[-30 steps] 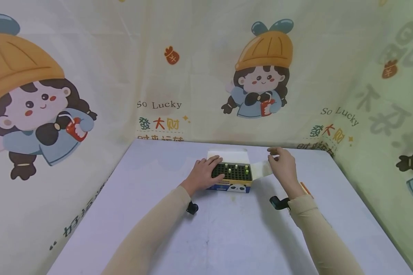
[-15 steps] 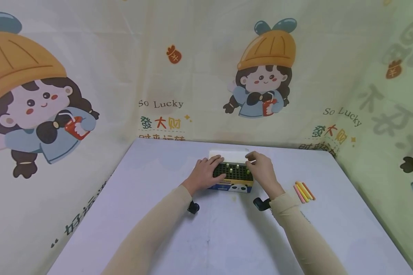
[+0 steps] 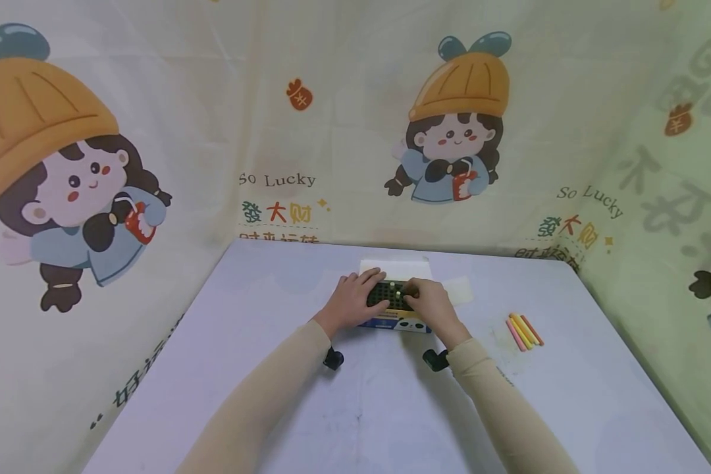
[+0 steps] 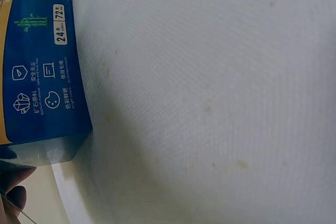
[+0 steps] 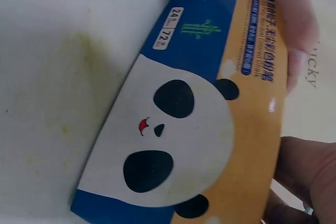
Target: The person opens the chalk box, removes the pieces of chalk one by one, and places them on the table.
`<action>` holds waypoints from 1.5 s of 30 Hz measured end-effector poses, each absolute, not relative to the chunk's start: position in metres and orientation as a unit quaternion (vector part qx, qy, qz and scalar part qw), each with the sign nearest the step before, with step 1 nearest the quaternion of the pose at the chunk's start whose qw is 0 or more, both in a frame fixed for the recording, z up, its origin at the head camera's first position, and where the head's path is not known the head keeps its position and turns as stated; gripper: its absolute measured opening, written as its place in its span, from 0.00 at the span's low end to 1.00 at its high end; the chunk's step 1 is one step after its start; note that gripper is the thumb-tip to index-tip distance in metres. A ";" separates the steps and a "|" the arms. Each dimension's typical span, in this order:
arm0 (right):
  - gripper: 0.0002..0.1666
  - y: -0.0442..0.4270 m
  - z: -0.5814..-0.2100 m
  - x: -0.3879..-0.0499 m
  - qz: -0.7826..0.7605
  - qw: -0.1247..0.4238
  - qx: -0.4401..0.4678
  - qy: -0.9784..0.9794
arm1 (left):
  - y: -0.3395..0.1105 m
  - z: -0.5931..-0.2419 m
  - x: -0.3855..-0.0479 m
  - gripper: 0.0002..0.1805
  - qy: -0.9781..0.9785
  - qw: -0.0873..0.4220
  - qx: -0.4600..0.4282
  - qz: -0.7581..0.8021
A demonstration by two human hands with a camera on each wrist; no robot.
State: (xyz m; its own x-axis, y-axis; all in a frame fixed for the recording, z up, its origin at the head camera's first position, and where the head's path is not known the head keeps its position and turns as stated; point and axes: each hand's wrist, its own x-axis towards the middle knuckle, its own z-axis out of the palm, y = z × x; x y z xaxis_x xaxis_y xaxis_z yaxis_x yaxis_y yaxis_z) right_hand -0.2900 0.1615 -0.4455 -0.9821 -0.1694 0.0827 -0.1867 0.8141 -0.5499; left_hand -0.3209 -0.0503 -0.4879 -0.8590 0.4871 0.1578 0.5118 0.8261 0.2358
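A chalk box (image 3: 385, 322) with a panda on its blue and yellow front stands on the table. Its white lid (image 3: 395, 268) is folded back, and a black grid of holes (image 3: 380, 291) fills the top. Two pale chalk sticks (image 3: 398, 295) show in the grid. The left hand (image 3: 351, 299) grips the box's left end, thumb along the front edge. Over the grid's right part, the bent fingers of the right hand (image 3: 434, 304) pinch a chalk stick, mostly hidden by the hand. In the right wrist view the panda front (image 5: 178, 124) lies beside the right fingers (image 5: 304, 169).
To the right lie several chalk sticks (image 3: 524, 331) side by side, pink, yellow and orange. A pale side flap (image 3: 459, 290) sticks out from the box's right end. A printed cloth (image 3: 343, 145) hangs behind the white table (image 3: 355, 408).
From the right, the right hand has moved left to the box and then along the grid toward its middle. The left hand has stayed on the box. The loose chalk has come into full view.
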 end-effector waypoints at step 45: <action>0.08 0.145 -0.462 -0.287 0.200 0.102 0.105 -0.969 | -0.049 -0.493 -0.323 0.42 -0.955 0.052 -0.259 -0.134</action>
